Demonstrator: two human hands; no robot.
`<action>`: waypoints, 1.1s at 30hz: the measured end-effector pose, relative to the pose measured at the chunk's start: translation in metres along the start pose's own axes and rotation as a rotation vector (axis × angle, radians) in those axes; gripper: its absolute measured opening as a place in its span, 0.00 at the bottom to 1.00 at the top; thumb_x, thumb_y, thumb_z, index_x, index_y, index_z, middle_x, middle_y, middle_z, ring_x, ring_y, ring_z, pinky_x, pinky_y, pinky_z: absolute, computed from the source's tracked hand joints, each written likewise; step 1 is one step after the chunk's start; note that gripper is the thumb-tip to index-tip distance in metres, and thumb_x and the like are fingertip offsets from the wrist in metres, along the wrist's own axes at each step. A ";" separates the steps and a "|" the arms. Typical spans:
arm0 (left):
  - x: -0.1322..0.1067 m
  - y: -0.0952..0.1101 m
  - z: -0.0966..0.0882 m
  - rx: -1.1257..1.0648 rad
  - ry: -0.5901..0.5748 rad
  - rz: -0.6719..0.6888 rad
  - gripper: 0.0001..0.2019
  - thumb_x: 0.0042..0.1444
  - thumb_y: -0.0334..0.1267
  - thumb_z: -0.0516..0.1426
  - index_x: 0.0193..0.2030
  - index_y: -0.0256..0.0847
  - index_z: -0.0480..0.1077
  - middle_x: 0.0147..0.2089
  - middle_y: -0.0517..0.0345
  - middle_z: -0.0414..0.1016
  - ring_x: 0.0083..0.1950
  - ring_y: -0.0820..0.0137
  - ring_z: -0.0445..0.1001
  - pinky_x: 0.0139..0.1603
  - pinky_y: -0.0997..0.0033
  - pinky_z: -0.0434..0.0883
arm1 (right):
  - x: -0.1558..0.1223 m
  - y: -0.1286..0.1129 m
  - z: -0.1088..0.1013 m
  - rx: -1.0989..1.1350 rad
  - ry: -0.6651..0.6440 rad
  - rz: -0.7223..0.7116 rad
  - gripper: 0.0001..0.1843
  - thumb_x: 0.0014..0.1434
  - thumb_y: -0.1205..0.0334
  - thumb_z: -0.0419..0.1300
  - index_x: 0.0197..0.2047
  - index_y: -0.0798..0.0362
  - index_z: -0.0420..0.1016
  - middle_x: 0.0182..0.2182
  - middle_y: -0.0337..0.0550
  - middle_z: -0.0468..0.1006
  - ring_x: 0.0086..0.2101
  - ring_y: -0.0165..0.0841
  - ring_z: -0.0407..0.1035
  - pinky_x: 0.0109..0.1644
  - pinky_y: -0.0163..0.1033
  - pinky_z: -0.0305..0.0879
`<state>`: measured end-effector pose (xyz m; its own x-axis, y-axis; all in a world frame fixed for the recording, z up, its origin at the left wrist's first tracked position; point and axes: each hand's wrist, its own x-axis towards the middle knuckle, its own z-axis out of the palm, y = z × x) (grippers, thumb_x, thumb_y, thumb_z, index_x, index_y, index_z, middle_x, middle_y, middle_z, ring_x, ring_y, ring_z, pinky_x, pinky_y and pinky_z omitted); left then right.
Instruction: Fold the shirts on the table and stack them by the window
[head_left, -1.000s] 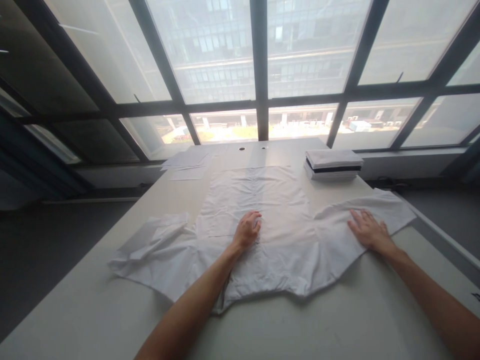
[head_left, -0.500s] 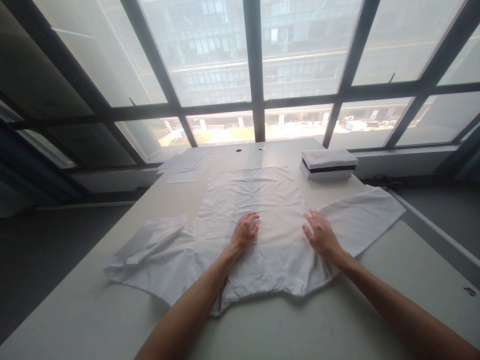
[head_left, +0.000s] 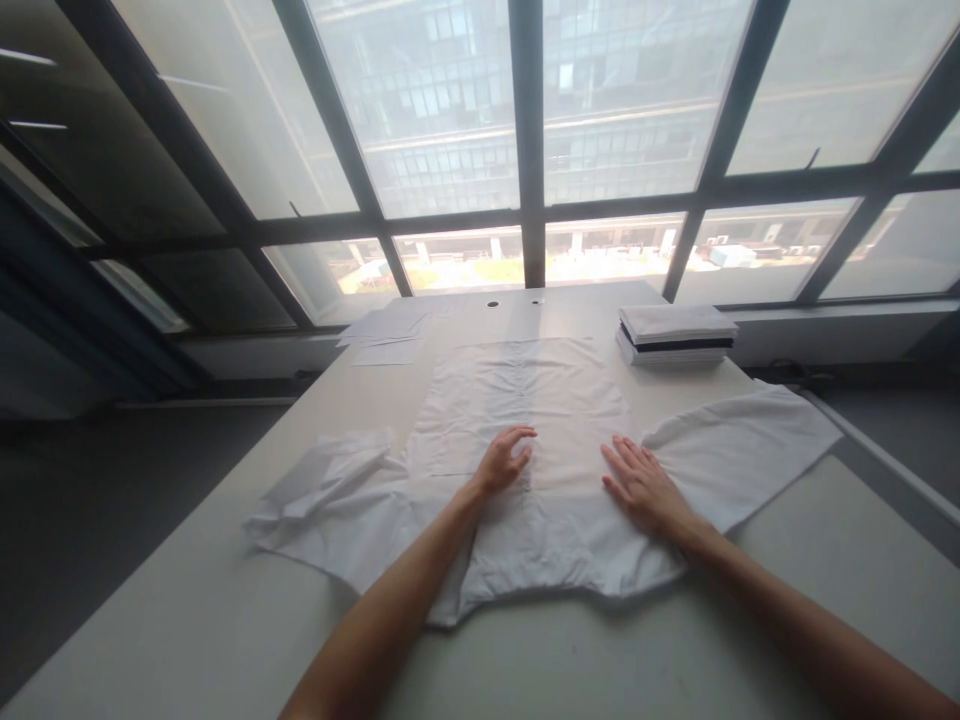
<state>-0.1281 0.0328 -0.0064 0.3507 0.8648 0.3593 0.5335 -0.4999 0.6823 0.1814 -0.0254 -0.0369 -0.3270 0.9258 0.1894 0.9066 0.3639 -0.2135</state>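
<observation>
A white short-sleeved shirt [head_left: 525, 400] lies spread flat on the pale table [head_left: 187, 620], collar end toward me. My left hand [head_left: 504, 460] rests on the shirt's middle, fingers loosely curved and apart. My right hand [head_left: 641, 482] lies flat and open on the cloth just right of centre, beside the right sleeve [head_left: 742, 450]. The left sleeve [head_left: 322, 475] is crumpled and partly folded over. Neither hand holds anything.
A stack of folded white garments [head_left: 675, 335] with a dark layer sits at the table's far right. Loose paper sheets [head_left: 382, 335] lie at the far left. Large windows stand behind the table. The table's right edge runs diagonally near the right sleeve.
My right hand slid left from the right sleeve to the shirt's body. The left hand stayed at the centre, its fingers lifting slightly.
</observation>
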 end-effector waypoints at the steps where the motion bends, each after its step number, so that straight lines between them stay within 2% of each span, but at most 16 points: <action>1: 0.002 0.002 -0.005 -0.025 -0.022 0.003 0.15 0.59 0.33 0.56 0.53 0.42 0.74 0.56 0.50 0.78 0.60 0.62 0.74 0.64 0.54 0.69 | 0.000 0.001 -0.001 0.002 0.001 -0.001 0.33 0.71 0.47 0.47 0.72 0.55 0.59 0.72 0.57 0.53 0.70 0.47 0.48 0.71 0.57 0.47; 5: 0.004 0.017 -0.035 -0.087 -0.099 -0.010 0.14 0.62 0.39 0.53 0.50 0.41 0.75 0.51 0.50 0.81 0.50 0.64 0.79 0.50 0.63 0.76 | -0.001 -0.002 -0.013 0.035 0.059 -0.017 0.30 0.69 0.51 0.49 0.68 0.57 0.65 0.70 0.60 0.58 0.68 0.50 0.53 0.70 0.59 0.50; 7: -0.007 0.030 -0.052 -0.040 -0.141 -0.055 0.13 0.62 0.42 0.54 0.47 0.40 0.76 0.45 0.52 0.82 0.42 0.65 0.79 0.43 0.67 0.75 | -0.007 -0.013 -0.022 0.100 0.143 -0.029 0.26 0.68 0.54 0.50 0.64 0.56 0.69 0.65 0.60 0.66 0.65 0.49 0.60 0.67 0.58 0.55; 9: -0.030 0.044 -0.068 0.130 -0.233 -0.149 0.13 0.63 0.46 0.53 0.40 0.41 0.76 0.35 0.55 0.80 0.35 0.66 0.76 0.38 0.69 0.71 | -0.017 -0.031 -0.032 0.213 0.181 -0.031 0.21 0.68 0.56 0.49 0.57 0.53 0.74 0.56 0.56 0.76 0.56 0.46 0.69 0.61 0.53 0.64; 11: -0.060 0.056 -0.078 0.339 -0.303 -0.252 0.18 0.66 0.49 0.51 0.32 0.42 0.73 0.29 0.57 0.76 0.32 0.66 0.73 0.36 0.69 0.67 | -0.028 -0.054 -0.040 0.336 0.090 -0.014 0.17 0.69 0.55 0.49 0.44 0.50 0.78 0.41 0.50 0.81 0.42 0.42 0.74 0.49 0.47 0.70; 12: -0.076 0.061 -0.081 0.406 -0.335 -0.304 0.20 0.67 0.51 0.49 0.29 0.43 0.71 0.28 0.57 0.74 0.31 0.65 0.72 0.36 0.69 0.66 | -0.032 -0.064 -0.043 0.382 0.014 0.003 0.17 0.69 0.53 0.49 0.38 0.49 0.77 0.35 0.46 0.80 0.36 0.40 0.73 0.43 0.44 0.70; 14: -0.104 0.068 -0.083 0.460 -0.402 -0.393 0.23 0.67 0.54 0.48 0.27 0.43 0.69 0.28 0.56 0.73 0.30 0.64 0.72 0.35 0.68 0.64 | -0.040 -0.083 -0.046 0.440 -0.117 0.048 0.18 0.67 0.51 0.52 0.30 0.50 0.74 0.27 0.42 0.77 0.28 0.36 0.70 0.35 0.41 0.66; 15: -0.115 0.070 -0.083 0.459 -0.406 -0.413 0.22 0.66 0.54 0.49 0.27 0.43 0.68 0.29 0.55 0.73 0.31 0.63 0.72 0.35 0.68 0.64 | -0.042 -0.089 -0.046 0.457 -0.152 0.069 0.17 0.65 0.51 0.55 0.29 0.50 0.73 0.26 0.41 0.76 0.27 0.35 0.69 0.34 0.40 0.65; 18: -0.131 0.074 -0.080 0.331 -0.380 -0.382 0.13 0.62 0.50 0.56 0.33 0.43 0.70 0.35 0.56 0.75 0.36 0.63 0.73 0.38 0.69 0.66 | -0.045 -0.099 -0.046 0.550 -0.159 0.070 0.07 0.59 0.57 0.61 0.32 0.51 0.74 0.29 0.41 0.77 0.29 0.35 0.69 0.35 0.39 0.65; 20: -0.134 0.075 -0.078 0.184 -0.356 -0.369 0.09 0.57 0.46 0.61 0.37 0.43 0.71 0.37 0.58 0.75 0.38 0.65 0.73 0.40 0.69 0.68 | -0.047 -0.099 -0.047 0.693 -0.158 0.036 0.02 0.57 0.63 0.60 0.33 0.51 0.74 0.32 0.41 0.77 0.30 0.34 0.70 0.36 0.38 0.67; 23: -0.136 0.078 -0.078 -0.033 -0.285 -0.396 0.10 0.55 0.43 0.63 0.37 0.41 0.70 0.36 0.58 0.75 0.38 0.66 0.74 0.41 0.69 0.71 | -0.055 -0.096 -0.052 0.925 -0.173 -0.033 0.02 0.59 0.64 0.59 0.35 0.50 0.73 0.34 0.41 0.78 0.34 0.34 0.72 0.39 0.39 0.71; 26: -0.144 0.089 -0.083 -0.256 -0.258 -0.323 0.12 0.57 0.46 0.63 0.38 0.40 0.72 0.39 0.54 0.77 0.42 0.65 0.76 0.48 0.66 0.72 | -0.069 -0.094 -0.066 0.995 -0.129 -0.104 0.06 0.60 0.61 0.61 0.42 0.50 0.74 0.39 0.43 0.79 0.41 0.38 0.74 0.49 0.43 0.72; 27: -0.148 0.094 -0.086 -0.312 -0.281 -0.289 0.12 0.58 0.47 0.63 0.39 0.40 0.73 0.42 0.53 0.78 0.44 0.65 0.76 0.50 0.65 0.72 | -0.076 -0.094 -0.072 0.984 -0.137 -0.128 0.09 0.61 0.61 0.61 0.45 0.49 0.74 0.41 0.44 0.79 0.43 0.38 0.74 0.51 0.44 0.71; 29: -0.157 0.104 -0.092 -0.390 -0.391 -0.247 0.14 0.58 0.49 0.64 0.42 0.41 0.75 0.45 0.51 0.79 0.48 0.62 0.77 0.54 0.62 0.72 | -0.089 -0.096 -0.086 0.926 -0.235 -0.207 0.12 0.61 0.64 0.59 0.49 0.49 0.75 0.43 0.45 0.80 0.45 0.38 0.74 0.53 0.44 0.70; 31: -0.164 0.113 -0.098 -0.442 -0.547 -0.227 0.17 0.58 0.52 0.65 0.45 0.41 0.77 0.48 0.50 0.80 0.53 0.59 0.77 0.57 0.60 0.71 | -0.099 -0.098 -0.098 0.843 -0.366 -0.339 0.14 0.59 0.67 0.59 0.48 0.48 0.77 0.44 0.45 0.80 0.46 0.39 0.74 0.54 0.44 0.69; 33: -0.166 0.118 -0.103 -0.464 -0.658 -0.193 0.20 0.61 0.56 0.61 0.46 0.40 0.78 0.48 0.48 0.81 0.54 0.57 0.77 0.58 0.59 0.71 | -0.103 -0.101 -0.103 0.784 -0.424 -0.436 0.14 0.57 0.69 0.60 0.46 0.49 0.79 0.42 0.44 0.81 0.44 0.38 0.74 0.53 0.43 0.69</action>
<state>-0.2028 -0.1652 0.0803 0.7416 0.6564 -0.1388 0.3090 -0.1505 0.9391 0.1506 -0.1680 0.0641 -0.7972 0.5989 0.0767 0.3010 0.5043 -0.8094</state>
